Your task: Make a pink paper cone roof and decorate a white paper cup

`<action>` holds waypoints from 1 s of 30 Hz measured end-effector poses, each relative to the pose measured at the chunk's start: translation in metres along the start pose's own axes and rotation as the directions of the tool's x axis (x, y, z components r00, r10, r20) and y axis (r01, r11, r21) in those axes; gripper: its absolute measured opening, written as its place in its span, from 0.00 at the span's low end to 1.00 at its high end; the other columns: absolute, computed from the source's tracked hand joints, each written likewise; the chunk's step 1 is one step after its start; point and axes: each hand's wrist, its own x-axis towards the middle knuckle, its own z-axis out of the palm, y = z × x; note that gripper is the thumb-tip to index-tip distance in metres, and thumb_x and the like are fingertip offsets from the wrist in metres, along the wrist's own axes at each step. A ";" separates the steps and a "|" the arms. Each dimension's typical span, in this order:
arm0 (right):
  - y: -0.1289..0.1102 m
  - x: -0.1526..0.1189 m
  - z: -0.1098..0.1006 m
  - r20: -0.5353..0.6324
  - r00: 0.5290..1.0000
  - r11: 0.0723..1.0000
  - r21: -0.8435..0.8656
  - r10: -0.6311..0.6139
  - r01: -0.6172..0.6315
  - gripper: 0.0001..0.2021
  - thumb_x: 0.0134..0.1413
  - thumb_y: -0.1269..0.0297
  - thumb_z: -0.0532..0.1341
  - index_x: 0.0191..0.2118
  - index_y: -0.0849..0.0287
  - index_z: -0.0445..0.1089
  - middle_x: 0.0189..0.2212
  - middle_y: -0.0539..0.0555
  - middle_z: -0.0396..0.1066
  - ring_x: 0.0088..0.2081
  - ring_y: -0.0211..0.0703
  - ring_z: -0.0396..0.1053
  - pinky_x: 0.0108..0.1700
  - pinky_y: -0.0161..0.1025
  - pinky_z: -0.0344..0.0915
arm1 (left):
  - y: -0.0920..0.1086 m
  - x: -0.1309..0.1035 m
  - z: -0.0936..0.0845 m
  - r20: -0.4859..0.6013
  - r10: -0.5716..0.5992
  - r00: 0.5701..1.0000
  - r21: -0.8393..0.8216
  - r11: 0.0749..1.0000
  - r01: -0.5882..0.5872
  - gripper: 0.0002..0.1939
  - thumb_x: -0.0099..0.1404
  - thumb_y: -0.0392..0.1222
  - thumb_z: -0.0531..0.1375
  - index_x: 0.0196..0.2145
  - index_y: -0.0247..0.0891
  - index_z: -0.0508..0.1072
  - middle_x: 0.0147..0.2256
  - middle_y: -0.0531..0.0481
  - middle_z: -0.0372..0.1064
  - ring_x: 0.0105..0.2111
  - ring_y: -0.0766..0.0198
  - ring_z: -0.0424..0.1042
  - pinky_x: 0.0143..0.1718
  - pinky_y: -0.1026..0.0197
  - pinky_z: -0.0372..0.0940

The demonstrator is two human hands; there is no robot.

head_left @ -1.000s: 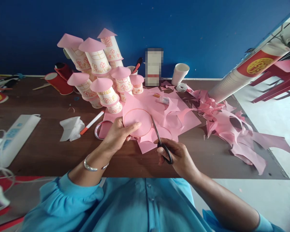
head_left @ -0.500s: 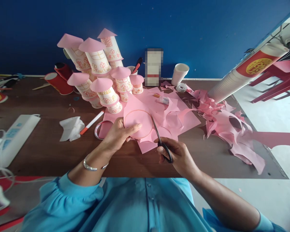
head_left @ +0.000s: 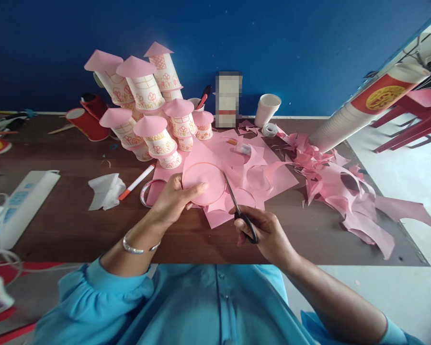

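Observation:
My left hand point(head_left: 177, 196) pinches a sheet of pink paper point(head_left: 210, 178) at its left edge, thumb on top. A circle is drawn on this sheet in an orange-brown line. In my right hand point(head_left: 260, 227) are black-handled scissors point(head_left: 234, 195), their blades pointing up and away at the right side of the circle. Whether the blades are fully closed is hard to see. Beneath lie more pink sheets point(head_left: 278, 184), some with circles drawn or cut. Cup towers point(head_left: 146, 91) with pink cone roofs and drawn flowers stand behind my left hand.
Pink scraps point(head_left: 345, 191) heap at the right, one hanging past the table edge. A tall stack of paper cups point(head_left: 348, 112) leans behind them. A white cup point(head_left: 267, 110) and a tape roll point(head_left: 270, 130) stand at the back. Left are a marker point(head_left: 136, 182), tissue point(head_left: 107, 190) and power strip point(head_left: 23, 206).
My left hand and the held sheet have shifted slightly left. The long scrap at the far right has sagged downward over the table edge. My right hand has hardly moved.

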 end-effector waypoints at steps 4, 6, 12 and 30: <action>0.003 0.000 -0.001 0.003 1.000 1.000 0.001 0.001 -0.001 0.22 0.55 0.43 0.70 0.41 0.60 0.79 0.17 0.46 0.68 0.19 0.36 0.69 0.25 0.33 0.64 | 0.000 0.001 -0.001 -0.007 0.002 1.000 -0.005 1.000 -0.002 0.18 0.55 0.50 0.70 0.21 0.39 0.67 0.17 0.57 0.58 0.16 0.73 0.54 0.14 0.68 0.49; 0.003 -0.001 -0.001 0.004 1.000 1.000 -0.005 -0.003 0.003 0.22 0.55 0.43 0.70 0.40 0.60 0.79 0.17 0.46 0.68 0.18 0.36 0.69 0.25 0.33 0.65 | 0.001 0.001 0.000 -0.014 -0.001 1.000 -0.009 1.000 0.001 0.19 0.55 0.50 0.70 0.20 0.39 0.66 0.17 0.57 0.57 0.16 0.73 0.54 0.14 0.67 0.48; 0.000 -0.001 -0.001 0.003 1.000 1.000 -0.015 -0.001 0.001 0.24 0.55 0.41 0.69 0.40 0.60 0.78 0.17 0.45 0.66 0.18 0.37 0.69 0.24 0.35 0.66 | 0.000 0.002 0.000 -0.056 -0.045 0.997 -0.045 0.998 0.042 0.19 0.54 0.51 0.71 0.21 0.39 0.67 0.19 0.56 0.59 0.18 0.72 0.55 0.15 0.67 0.50; -0.005 -0.001 0.002 0.004 1.000 0.998 -0.046 0.031 -0.031 0.24 0.54 0.42 0.70 0.40 0.60 0.78 0.16 0.46 0.68 0.19 0.38 0.69 0.25 0.35 0.66 | 0.009 0.000 0.004 -0.076 0.047 0.996 0.010 0.999 -0.047 0.13 0.58 0.49 0.71 0.28 0.38 0.77 0.25 0.53 0.70 0.27 0.65 0.69 0.31 0.64 0.69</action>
